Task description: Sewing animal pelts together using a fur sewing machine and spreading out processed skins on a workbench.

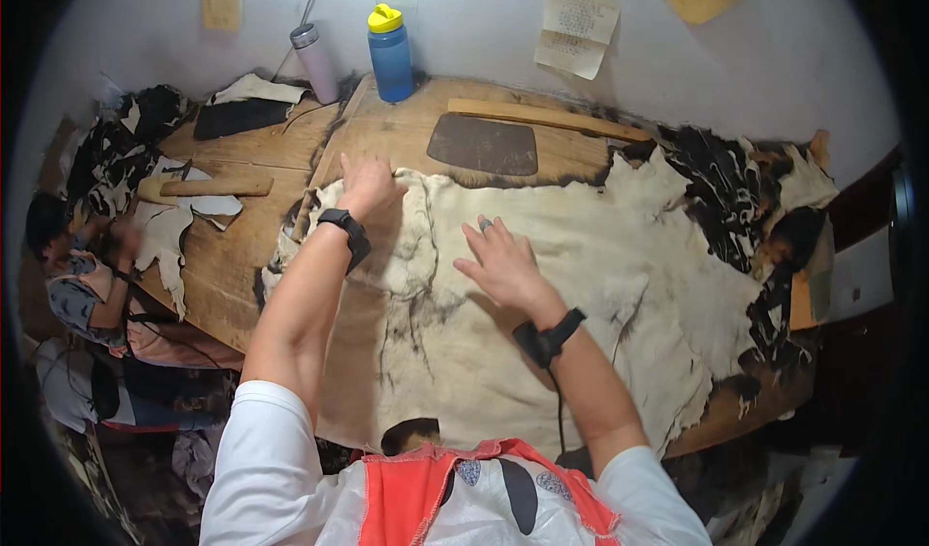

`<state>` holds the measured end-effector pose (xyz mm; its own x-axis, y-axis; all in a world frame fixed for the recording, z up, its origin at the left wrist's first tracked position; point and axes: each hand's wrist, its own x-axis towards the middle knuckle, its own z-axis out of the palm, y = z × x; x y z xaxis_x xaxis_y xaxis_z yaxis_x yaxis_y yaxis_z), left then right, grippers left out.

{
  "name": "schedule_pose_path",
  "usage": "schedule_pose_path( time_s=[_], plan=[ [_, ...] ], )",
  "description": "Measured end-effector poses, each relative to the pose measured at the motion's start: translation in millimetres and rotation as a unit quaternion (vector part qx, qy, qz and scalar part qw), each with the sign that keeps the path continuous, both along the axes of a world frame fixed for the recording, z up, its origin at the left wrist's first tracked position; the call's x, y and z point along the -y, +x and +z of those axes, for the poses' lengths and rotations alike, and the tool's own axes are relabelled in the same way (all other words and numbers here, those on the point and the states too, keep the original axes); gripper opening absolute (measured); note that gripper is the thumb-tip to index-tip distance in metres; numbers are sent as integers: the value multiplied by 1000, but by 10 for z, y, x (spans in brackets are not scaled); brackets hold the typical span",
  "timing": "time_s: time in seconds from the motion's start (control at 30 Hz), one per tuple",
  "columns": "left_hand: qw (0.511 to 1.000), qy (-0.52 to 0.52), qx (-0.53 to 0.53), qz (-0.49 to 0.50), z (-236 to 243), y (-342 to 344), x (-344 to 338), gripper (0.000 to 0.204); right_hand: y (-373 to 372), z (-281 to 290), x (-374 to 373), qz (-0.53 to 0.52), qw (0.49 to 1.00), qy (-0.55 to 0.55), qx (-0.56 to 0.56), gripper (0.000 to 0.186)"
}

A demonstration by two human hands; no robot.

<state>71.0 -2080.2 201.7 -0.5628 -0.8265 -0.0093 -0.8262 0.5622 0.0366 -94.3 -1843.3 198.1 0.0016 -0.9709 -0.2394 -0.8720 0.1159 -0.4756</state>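
Note:
A large cream-coloured hide (542, 246) with dark fur along its edges lies spread, pale side up, across the wooden table. At its far left edge my left hand (368, 186) reaches over the border, palm down, its fingers apart and slightly bent; the fingertips' contact is partly hidden. My right hand (505, 263) lies over the middle of the hide, fingers spread, with a ring on one of them. Between my hands, wrinkles and dark streaks (416, 246) run down the hide. Nothing shows in either hand.
Beyond the hide are a dark flat plate (484, 145), a wooden strip (552, 118), a blue bottle (390, 62) and a pink flask (317, 67). Black-and-white hide scraps (721, 193) heap at the right. Leftward, another person (92, 289) works near a wooden piece (218, 188).

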Motion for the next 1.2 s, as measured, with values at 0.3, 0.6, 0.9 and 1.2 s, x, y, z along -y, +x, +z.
schedule_pose_path(
  time_s=[0.3,0.6,0.9,1.2],
  plan=[
    [981,3,-178,74,-172,-146,41,34,48,-238,-59,-46,989,-134,-33,71],
    [964,4,-247,-99,-439,-43,466,31,-58,-249,-83,-61,993,-93,-26,72],
    [990,-34,-108,-82,-194,161,452,23,-18,-252,-69,-59,985,-164,-21,69],
    [998,-19,-17,55,-376,1020,-708,76,39,-233,-144,-60,987,-141,-38,69]
  ],
)
